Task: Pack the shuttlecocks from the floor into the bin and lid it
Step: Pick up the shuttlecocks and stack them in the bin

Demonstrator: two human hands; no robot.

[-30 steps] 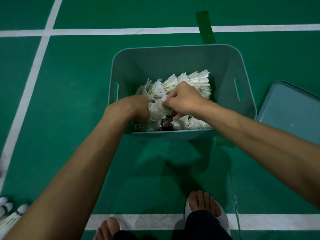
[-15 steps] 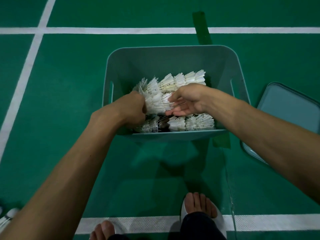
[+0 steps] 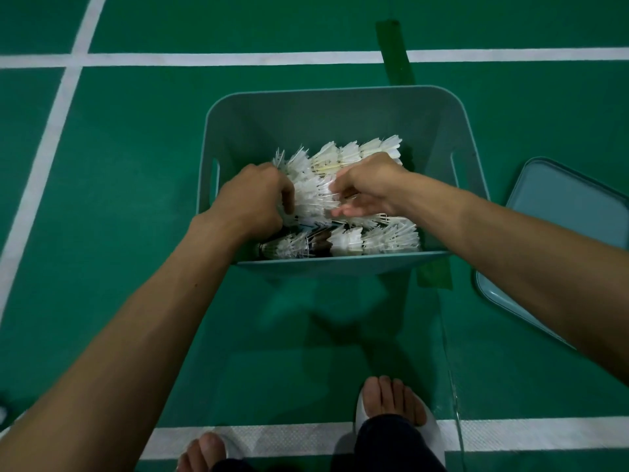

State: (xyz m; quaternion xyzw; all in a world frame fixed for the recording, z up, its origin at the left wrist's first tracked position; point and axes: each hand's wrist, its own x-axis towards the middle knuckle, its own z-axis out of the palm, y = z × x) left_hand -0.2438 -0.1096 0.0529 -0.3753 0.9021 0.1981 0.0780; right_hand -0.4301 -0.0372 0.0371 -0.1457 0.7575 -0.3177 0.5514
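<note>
Both hands are working inside the bin (image 3: 323, 124), which is standing on the floor (image 3: 136, 216) just ahead of the person's feet. Shuttlecocks (image 3: 357, 153) are lying in it in nested rows, one by the far wall and one along the near wall.

Between those rows, a third stack (image 3: 311, 199) is going in. The left hand (image 3: 253, 199) is gripping its left end, fingers curling down over it. The right hand (image 3: 369, 187) is meeting the other end. A second ago it was clenching the feathers in a fist, and since then its fingers have been loosening and spreading. Now they are lying against the feathers, blurred, and I cannot tell whether they are pinching anything or only steadying it.

Over that second the stack has been settling across the middle of the bin, touching the rows on both sides. I am reading this as the placing step nearing its end: the right hand seems to be letting go while the left is seating the stack.

The lid (image 3: 571, 212) is lying on the floor just beside the bin on the right, partly under the right forearm, so lidding is not yet beginning. Loose shuttlecocks that were showing at the lower left edge a second ago are no longer showing clearly, so I cannot tell how many are waiting on the floor.
</note>
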